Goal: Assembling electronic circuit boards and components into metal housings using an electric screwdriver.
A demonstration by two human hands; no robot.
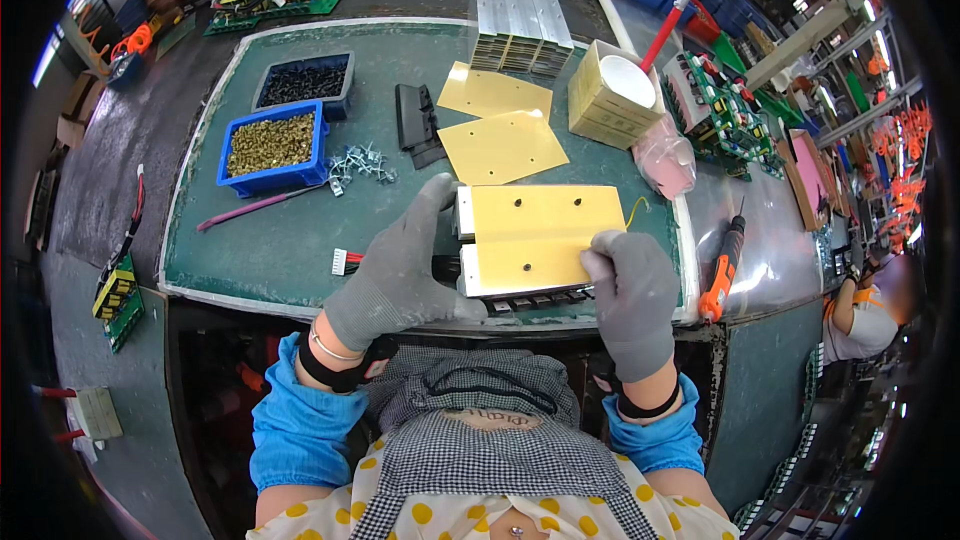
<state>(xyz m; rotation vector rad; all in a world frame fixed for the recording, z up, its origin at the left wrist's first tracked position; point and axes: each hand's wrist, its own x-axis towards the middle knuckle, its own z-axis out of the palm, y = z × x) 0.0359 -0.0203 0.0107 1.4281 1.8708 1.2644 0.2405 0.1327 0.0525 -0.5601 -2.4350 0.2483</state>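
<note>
In front of me lies a flat metal-edged unit with a yellow insulating sheet (pixel 550 230) on top. Three black screws stand in the sheet, and dark components show along its near edge. My left hand (pixel 395 270), in a grey glove, spans the unit's left end, thumb and fingers gripping it from either side. At the right edge of the sheet, my right hand (pixel 635 290), also gloved, has its fingertips pinched together; whatever is between them is hidden. Beside my left hand a white connector (pixel 340 261) with red wires pokes out, and a thin yellow wire (pixel 637 207) curls near the right.
Farther back are a blue bin of brass fasteners (pixel 270 145), a bin of black screws (pixel 303 83), loose metal clips (pixel 358 167), two yellow sheets (pixel 502 148), black brackets (pixel 415 120) and stacked metal pieces (pixel 520 25). An orange screwdriver (pixel 724 265) lies right; a co-worker (pixel 862 315) sits beyond.
</note>
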